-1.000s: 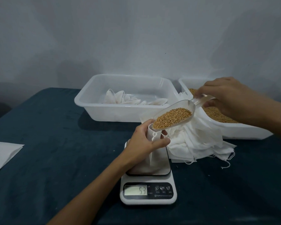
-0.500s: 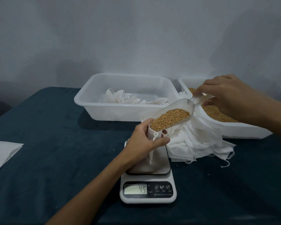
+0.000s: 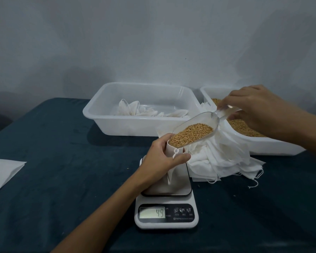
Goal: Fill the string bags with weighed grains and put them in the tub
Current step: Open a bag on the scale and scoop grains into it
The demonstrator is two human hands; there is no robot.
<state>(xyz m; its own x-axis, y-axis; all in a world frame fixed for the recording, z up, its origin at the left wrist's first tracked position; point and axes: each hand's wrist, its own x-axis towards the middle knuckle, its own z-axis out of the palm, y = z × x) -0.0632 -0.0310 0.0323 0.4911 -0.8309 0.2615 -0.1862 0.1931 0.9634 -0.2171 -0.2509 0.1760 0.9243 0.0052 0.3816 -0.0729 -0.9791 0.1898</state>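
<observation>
Nearest, below the left hand (image 3: 163, 157), the scale (image 3: 166, 215) sits on the dark counter (image 3: 62, 179) with its display reading 49. The left forearm reaches in from the lower left and crosses the scale's near left corner.

The left hand hovers over the scale's steel plate, fingers and thumb curled round the mouth of a white bag (image 3: 171, 152), holding it open. The bag hangs down from that grip onto the plate; how much it holds cannot be told.

Just above this hand, the tip of a clear scoop (image 3: 195, 130) rests at the bag's mouth. The scoop tilts down toward the left hand and carries a load of golden grains (image 3: 192, 134), heaped toward its lower end.

The right hand (image 3: 254, 106), up and to the right of the left, pinches the scoop's handle between curled fingers and thumb, its forearm coming in from the right edge.

Beneath the scoop, between the two hands, lies a heap of empty white bags (image 3: 221, 159) with loose strings trailing off its right side.

Under the right hand stands a white tub (image 3: 266, 146) with more grains in it.

Beyond the left hand, left of that tub, is a second white tub (image 3: 117, 123) with a few white bags (image 3: 135, 111) lying in it.

Far left of the left hand, a white sheet (image 3: 2, 172) lies at the counter's edge.
</observation>
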